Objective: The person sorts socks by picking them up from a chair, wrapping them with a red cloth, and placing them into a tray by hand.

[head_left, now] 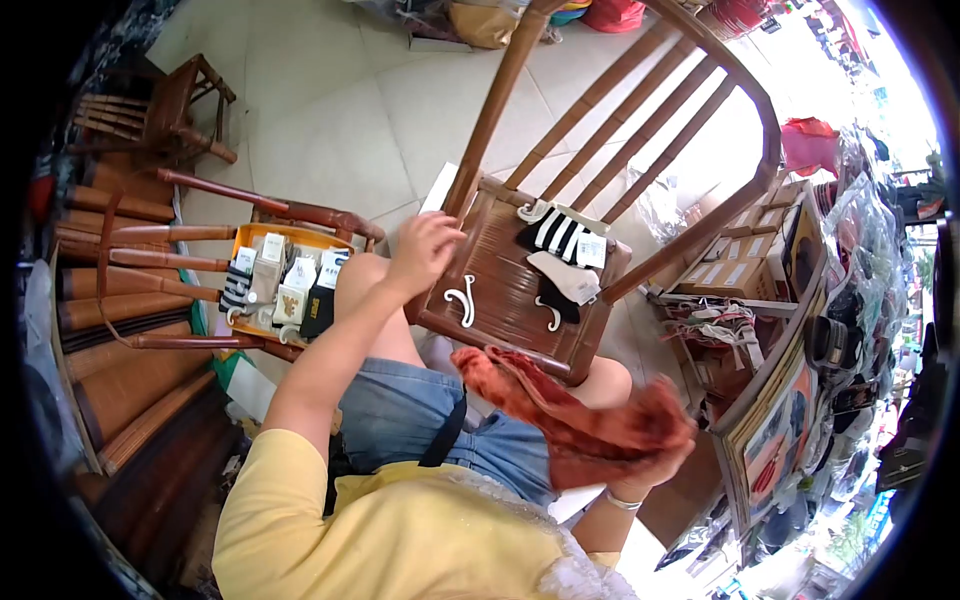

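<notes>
The step seems to be handling the mottled red cloth at lower right, clasped in the right hand; the left hand, loosely curled, seemingly empty, is near the bamboo chair; control calls for a firm hold.

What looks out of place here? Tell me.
A white hook lies bare on the chair seat, apart from the socks there; it looks odd because it holds nothing. I see no spill or breakage.
</notes>
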Available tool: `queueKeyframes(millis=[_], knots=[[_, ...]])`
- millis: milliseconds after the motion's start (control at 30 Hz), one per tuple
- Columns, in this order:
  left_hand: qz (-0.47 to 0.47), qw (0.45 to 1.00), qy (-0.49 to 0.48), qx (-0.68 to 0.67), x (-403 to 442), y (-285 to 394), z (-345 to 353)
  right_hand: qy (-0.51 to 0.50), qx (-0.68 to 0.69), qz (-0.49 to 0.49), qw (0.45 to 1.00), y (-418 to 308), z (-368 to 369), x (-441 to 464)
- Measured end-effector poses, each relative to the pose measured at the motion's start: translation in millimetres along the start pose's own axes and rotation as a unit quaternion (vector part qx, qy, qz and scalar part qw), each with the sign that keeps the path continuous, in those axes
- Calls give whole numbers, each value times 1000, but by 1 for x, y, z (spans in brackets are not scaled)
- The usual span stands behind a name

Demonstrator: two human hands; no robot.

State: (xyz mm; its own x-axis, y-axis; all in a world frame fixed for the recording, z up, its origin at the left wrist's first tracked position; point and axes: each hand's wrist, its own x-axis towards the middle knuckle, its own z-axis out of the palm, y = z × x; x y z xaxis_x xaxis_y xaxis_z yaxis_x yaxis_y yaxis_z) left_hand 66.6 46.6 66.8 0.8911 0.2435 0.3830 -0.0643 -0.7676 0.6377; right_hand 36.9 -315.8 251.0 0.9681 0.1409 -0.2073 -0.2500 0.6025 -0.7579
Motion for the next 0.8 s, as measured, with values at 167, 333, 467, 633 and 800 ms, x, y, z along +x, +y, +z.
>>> queueKeyframes(millis=[167,333,467,633,800], knots=[[79,991,-108,-18,41,63,75,-206,173,-23,963,50,-75,59],[163,962,-207,67,62,90,150,-51,100,207,972,137,-92,11],[101,955,-257,110,70,88,184,-118,-26,308,944,155,-106,-21],[118,967,-207,93,83,84,193,-288,-246,295,877,170,-119,-38],[-43,982,-179,-47,97,88,182,-439,-424,188,769,181,-119,-46]])
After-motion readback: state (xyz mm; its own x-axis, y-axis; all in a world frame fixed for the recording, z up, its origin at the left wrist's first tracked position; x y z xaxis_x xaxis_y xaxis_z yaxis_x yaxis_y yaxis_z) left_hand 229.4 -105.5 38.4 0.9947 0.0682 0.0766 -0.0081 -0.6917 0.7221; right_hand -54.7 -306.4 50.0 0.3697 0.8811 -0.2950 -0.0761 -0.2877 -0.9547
